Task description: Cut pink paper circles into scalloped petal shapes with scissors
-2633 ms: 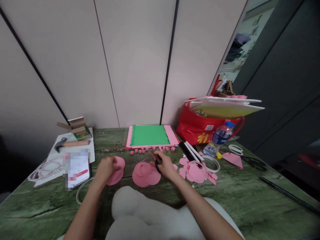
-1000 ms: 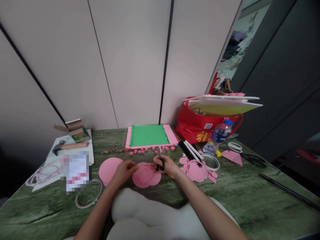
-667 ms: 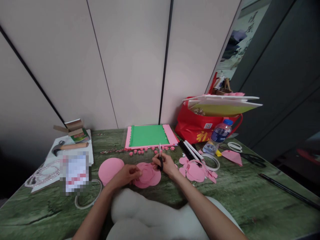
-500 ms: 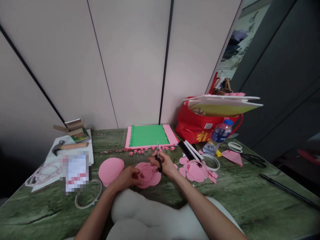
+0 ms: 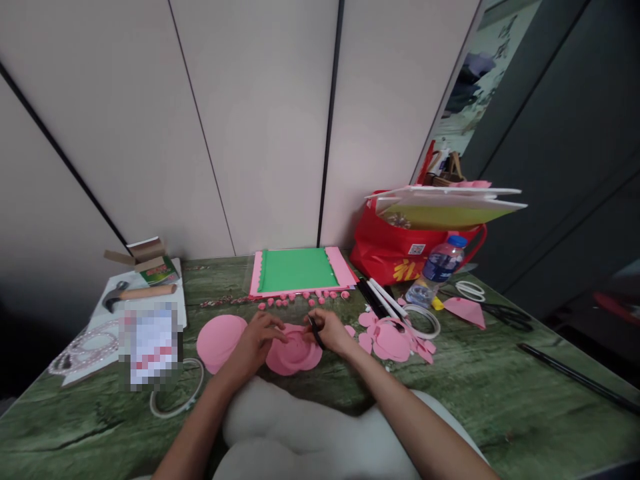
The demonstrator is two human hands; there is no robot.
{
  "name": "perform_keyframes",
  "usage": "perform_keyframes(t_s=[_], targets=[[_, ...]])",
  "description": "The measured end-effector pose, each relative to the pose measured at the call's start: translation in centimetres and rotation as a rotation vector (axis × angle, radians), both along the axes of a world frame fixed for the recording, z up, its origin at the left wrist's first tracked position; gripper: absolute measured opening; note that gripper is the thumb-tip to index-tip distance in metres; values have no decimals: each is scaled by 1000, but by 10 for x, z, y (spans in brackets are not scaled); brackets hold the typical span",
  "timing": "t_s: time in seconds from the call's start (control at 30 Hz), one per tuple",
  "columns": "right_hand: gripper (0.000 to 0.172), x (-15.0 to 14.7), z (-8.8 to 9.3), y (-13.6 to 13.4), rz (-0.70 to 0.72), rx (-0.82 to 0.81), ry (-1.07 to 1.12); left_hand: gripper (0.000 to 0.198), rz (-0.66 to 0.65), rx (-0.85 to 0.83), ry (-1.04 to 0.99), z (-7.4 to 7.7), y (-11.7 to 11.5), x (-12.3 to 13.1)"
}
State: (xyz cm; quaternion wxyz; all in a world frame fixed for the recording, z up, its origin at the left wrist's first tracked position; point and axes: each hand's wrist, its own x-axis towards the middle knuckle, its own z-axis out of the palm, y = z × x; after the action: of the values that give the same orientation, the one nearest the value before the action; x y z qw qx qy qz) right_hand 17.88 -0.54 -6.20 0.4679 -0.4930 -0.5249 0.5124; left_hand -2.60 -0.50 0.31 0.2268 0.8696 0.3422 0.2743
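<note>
My right hand (image 5: pixel 330 330) is closed on scissors, whose black handle (image 5: pixel 315 332) shows at the fingers; the blades are hard to see. Curled fingers of my left hand (image 5: pixel 259 339) hold the left edge of a pink paper (image 5: pixel 298 348) cut with a round, spiral-like line. This lies on a pile of pink paper circles (image 5: pixel 283 365) between both hands. Just left of my left hand is another stack of pink circles (image 5: pixel 220 339). Beyond the hands runs a row of small rolled pink paper flowers (image 5: pixel 285 298).
Pink scraps (image 5: pixel 393 341), a tape roll (image 5: pixel 423 321) and white and black pens (image 5: pixel 383 298) lie to the right. A water bottle (image 5: pixel 440 270) stands before a red bag (image 5: pixel 375 247). Green sheet (image 5: pixel 299 268) at the back; hammer (image 5: pixel 145 292) and another tape roll (image 5: pixel 200 383) at left.
My left hand has shifted up and left, its fingers higher over the pink paper. The scissors have turned in my right hand, and their upward-pointing blades no longer show.
</note>
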Motion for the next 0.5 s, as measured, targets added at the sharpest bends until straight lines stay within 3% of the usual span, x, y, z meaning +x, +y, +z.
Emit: perform_keyframes(t_s=[0.13,0.3,0.5], targets=[[33,3,0,-2,35,4,-93,37,57,132,162,-1,2,0],[27,13,6,-4,-33,42,-283,35,456,81,476,-4,11,-14],[24,8,13,-6,-135,85,-499,24,728,44,572,3,19,-47]])
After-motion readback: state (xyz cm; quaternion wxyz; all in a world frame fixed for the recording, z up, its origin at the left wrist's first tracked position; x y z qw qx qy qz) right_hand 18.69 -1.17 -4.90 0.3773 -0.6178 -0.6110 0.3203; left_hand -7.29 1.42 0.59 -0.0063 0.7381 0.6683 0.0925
